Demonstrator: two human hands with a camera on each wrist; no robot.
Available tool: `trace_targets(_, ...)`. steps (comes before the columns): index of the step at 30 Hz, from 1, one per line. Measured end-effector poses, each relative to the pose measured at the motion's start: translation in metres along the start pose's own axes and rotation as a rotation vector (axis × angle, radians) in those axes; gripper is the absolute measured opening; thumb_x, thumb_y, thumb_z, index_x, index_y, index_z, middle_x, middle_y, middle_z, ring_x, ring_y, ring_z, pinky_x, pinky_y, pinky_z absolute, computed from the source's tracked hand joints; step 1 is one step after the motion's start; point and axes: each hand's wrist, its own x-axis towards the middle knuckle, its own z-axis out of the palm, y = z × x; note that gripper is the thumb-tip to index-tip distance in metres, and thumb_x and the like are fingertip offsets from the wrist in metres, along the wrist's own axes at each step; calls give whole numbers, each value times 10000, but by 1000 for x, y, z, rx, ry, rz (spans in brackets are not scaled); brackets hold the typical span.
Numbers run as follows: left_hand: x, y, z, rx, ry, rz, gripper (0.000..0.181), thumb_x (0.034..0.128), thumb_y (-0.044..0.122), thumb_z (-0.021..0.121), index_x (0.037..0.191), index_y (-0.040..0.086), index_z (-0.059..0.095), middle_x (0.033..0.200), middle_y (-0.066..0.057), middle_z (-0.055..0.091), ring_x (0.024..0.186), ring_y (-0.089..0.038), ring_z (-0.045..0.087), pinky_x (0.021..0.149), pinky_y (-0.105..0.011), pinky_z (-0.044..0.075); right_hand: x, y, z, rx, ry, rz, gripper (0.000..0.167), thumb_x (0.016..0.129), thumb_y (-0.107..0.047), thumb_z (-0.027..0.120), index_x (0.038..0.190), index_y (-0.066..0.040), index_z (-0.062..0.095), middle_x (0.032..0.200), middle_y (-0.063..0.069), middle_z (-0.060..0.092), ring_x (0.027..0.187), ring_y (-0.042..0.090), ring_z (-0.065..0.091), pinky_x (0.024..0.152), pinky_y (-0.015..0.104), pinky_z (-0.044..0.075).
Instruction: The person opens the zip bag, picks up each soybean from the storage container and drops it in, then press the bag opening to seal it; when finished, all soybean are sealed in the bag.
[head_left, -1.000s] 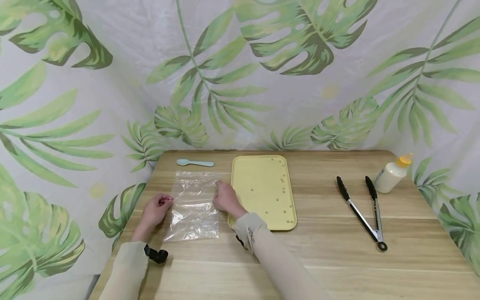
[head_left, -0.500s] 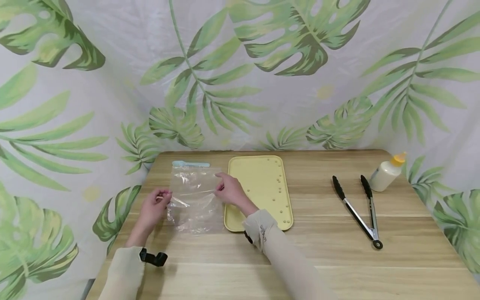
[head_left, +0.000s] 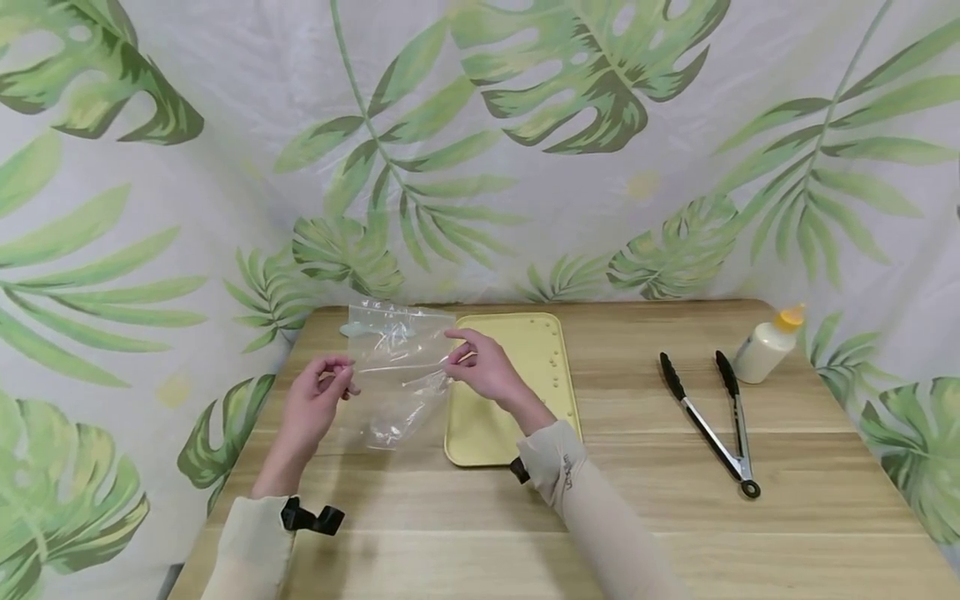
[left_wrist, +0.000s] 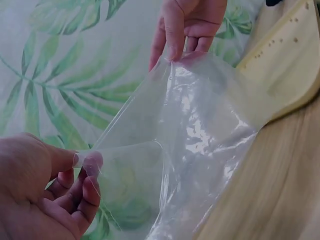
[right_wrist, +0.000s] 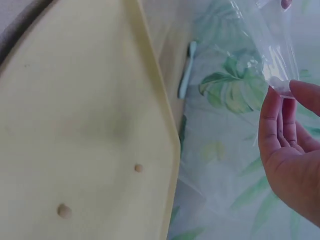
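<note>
- Bag (head_left: 397,358), clear plastic: lifted by both hands since a second ago, when it lay flat on the table (head_left: 622,521); its film now covers most of the spoon (right_wrist: 187,70) as seen from the head.
- Bag, position: held up between the hands, left of the tray (head_left: 483,437). Whether its lower end touches wood, I cannot tell.
- Left hand (head_left: 313,396): thumb and forefinger clamped on the bag's left side; remaining fingers curled.
- Right hand (head_left: 487,367): thumb and forefinger pinching the bag's right side, in front of the tray in the head view.
- Edges: table's left edge near the left hand; rear edge against the leaf-print cloth (head_left: 600,200).
- Room: wood surface running from the tray across to the tongs (head_left: 710,433), and along the near side below both.
- Tray: yellow, rimmed, the nearest obstacle to the right hand.
- Bits (right_wrist: 64,211): small, tan, mostly along the tray's right side; right forearm crosses part of that side.
- Spoon: pale blue, lying near the rear edge, beyond the bag.
- Tongs: legs spread, black tips pointing rearward, well apart from both hands.
- Bottle (head_left: 763,354): white, orange cap, just beside the tongs' right tip.
</note>
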Motion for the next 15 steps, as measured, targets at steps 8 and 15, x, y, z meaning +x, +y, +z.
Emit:
trace_targets(8, 1, 21, 21, -130, -26, 101, 291, 1056, 87, 565, 1249, -130, 538, 993, -24, 529, 760, -48, 676, 703, -167, 543, -12, -13, -29, 211, 30, 2, 556, 958, -30, 704, 1485, -73, 535, 1150, 162, 659, 876, 206, 739, 885, 398, 633)
trace_targets(15, -4, 22, 49, -316, -110, 172, 274, 1047, 32, 553, 1237, -161, 509, 986, -47, 498, 788, -64, 670, 756, -213, 590, -28, -21, -55, 256, 103, -20, 423, 984, -59, 681, 1395, 4, 602, 1254, 220, 638, 794, 139, 721, 795, 298, 634)
